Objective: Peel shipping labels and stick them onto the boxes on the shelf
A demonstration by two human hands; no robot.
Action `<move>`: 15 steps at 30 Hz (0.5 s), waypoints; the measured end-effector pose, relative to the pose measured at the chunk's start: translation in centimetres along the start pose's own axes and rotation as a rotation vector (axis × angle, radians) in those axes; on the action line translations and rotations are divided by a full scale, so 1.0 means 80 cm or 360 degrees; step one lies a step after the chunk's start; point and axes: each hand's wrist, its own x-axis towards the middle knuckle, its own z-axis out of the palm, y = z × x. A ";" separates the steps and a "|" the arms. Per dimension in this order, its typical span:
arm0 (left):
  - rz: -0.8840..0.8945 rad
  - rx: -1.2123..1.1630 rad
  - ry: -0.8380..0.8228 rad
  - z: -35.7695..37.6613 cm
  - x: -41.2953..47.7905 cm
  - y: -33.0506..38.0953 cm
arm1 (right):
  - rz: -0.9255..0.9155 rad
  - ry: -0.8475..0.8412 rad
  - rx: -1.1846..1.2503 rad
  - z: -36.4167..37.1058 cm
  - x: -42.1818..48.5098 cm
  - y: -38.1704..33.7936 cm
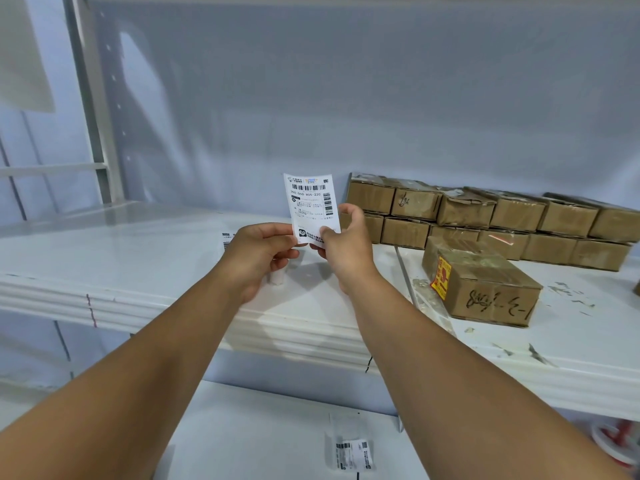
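Centrally, hands [263,252] [346,252] pinch label [311,202] — boxes [485,216] right, maybe sticker [353,453] below.

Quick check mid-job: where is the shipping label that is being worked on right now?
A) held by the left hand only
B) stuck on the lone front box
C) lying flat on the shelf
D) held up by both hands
D: the shipping label stands upright above the shelf, its lower edge pinched by the left hand and the right hand, clear of the boxes.
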 end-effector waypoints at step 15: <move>0.0000 0.0058 -0.0011 0.002 -0.002 0.001 | -0.0065 -0.0091 -0.0032 0.000 0.000 0.001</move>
